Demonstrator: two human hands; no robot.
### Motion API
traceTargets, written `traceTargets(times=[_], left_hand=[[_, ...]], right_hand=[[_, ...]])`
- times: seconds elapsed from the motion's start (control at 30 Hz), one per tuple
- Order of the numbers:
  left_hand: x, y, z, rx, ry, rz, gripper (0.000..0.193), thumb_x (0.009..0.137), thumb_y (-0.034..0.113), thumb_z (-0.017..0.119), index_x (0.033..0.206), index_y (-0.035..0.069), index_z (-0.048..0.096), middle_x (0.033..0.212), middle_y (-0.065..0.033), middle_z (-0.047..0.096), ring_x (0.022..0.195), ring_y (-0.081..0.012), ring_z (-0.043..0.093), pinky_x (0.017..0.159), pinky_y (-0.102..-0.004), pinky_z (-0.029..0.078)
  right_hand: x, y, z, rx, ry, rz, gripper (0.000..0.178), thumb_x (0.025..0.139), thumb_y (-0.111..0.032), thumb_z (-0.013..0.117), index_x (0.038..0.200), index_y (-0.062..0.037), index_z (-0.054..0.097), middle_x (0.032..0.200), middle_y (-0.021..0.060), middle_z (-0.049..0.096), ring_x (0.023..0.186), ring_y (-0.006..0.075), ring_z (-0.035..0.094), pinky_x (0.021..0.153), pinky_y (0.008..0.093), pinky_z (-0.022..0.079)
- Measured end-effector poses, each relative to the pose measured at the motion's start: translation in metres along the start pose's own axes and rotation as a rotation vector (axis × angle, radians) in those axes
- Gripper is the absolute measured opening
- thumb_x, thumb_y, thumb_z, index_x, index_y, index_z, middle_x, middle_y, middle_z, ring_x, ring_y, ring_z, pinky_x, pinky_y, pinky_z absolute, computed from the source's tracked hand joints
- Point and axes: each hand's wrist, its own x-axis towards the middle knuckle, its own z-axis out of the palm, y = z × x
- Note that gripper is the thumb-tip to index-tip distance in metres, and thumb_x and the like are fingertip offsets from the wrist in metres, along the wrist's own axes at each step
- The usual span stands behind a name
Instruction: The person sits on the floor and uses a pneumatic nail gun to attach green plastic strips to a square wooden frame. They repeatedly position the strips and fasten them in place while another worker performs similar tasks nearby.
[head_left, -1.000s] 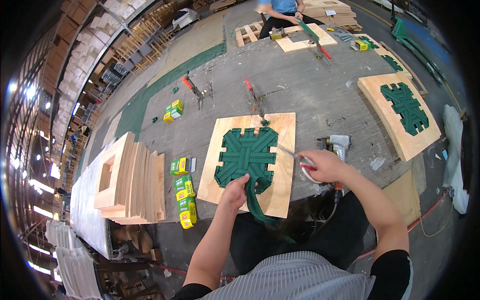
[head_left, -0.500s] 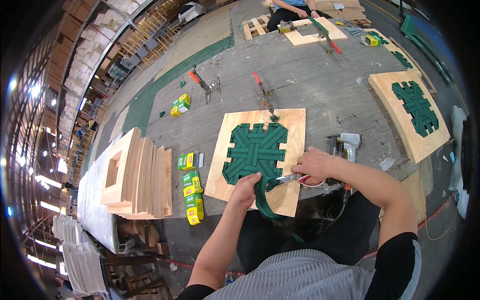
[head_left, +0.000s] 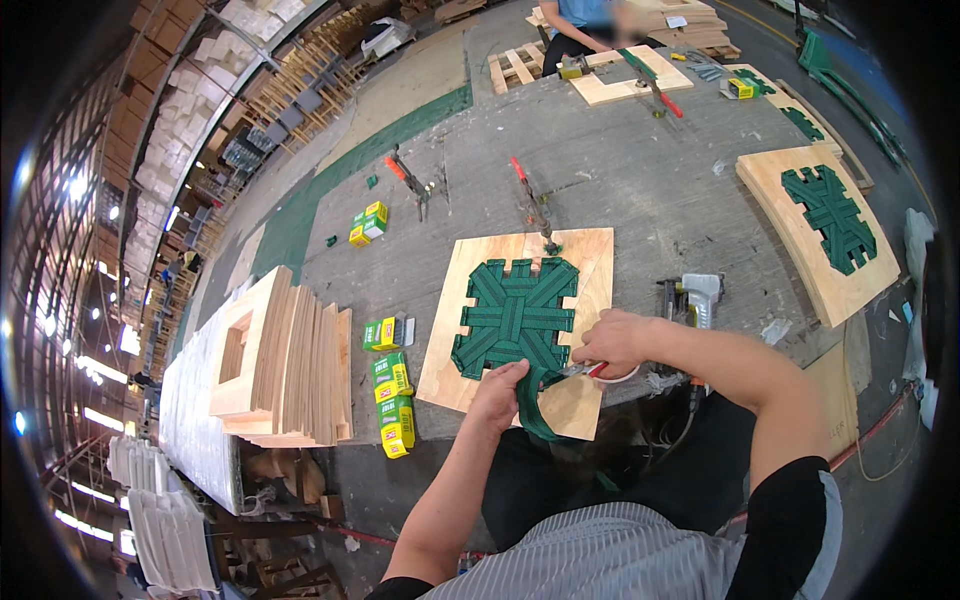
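Note:
A square plywood panel [head_left: 447,300] lies at the table's near edge, with green webbing [head_left: 514,312] woven in a star pattern across its middle. My left hand [head_left: 498,393] pinches a loose green strap [head_left: 535,412] at the near side of the weave, its tail curling down over the panel's edge. In my right hand [head_left: 613,343] are red-handled scissors [head_left: 590,370], fingers closed round the grips. Their blades meet the strap just right of my left thumb. Whether the strap is cut through is hidden.
Left of the panel stand green-and-yellow boxes [head_left: 391,376] and a stack of wooden frames [head_left: 300,370]. A staple gun [head_left: 702,292] lies at right, near a stack of webbed panels [head_left: 820,230]. Clamps [head_left: 535,205] stand beyond; a person [head_left: 590,25] sits at the far edge.
My right hand has moved slightly left with the scissors, bringing the blades further onto the strap. My left hand keeps its pinch. The whole view has shifted a little.

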Motion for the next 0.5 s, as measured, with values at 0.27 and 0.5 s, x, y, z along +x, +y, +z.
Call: traceTargets(times=[0.27, 0.5], left_hand=[[-0.014, -0.007, 0.008, -0.056, -0.018, 0.02, 0.022, 0.106, 0.021, 0.061, 0.111, 0.0, 0.067, 0.099, -0.0078, 0.074, 0.089, -0.0188, 0.072, 0.081, -0.0335, 0.059], [-0.071, 0.006, 0.002, -0.081, 0.039, 0.132, 0.021, 0.103, 0.015, 0.064, 0.119, 0.002, 0.065, 0.112, -0.0076, 0.072, 0.094, -0.0164, 0.071, 0.086, -0.0356, 0.06]], right_hand=[[0.009, -0.014, 0.0, 0.101, -0.111, 0.037, 0.037, 0.086, -0.041, 0.07, 0.115, -0.0182, 0.066, 0.086, 0.0124, 0.072, 0.089, 0.0364, 0.072, 0.073, 0.0513, 0.054], [-0.046, -0.029, -0.006, 0.32, 0.454, 0.602, 0.037, 0.086, -0.036, 0.074, 0.12, -0.0206, 0.067, 0.102, 0.0089, 0.075, 0.094, 0.0345, 0.072, 0.078, 0.0476, 0.057]])
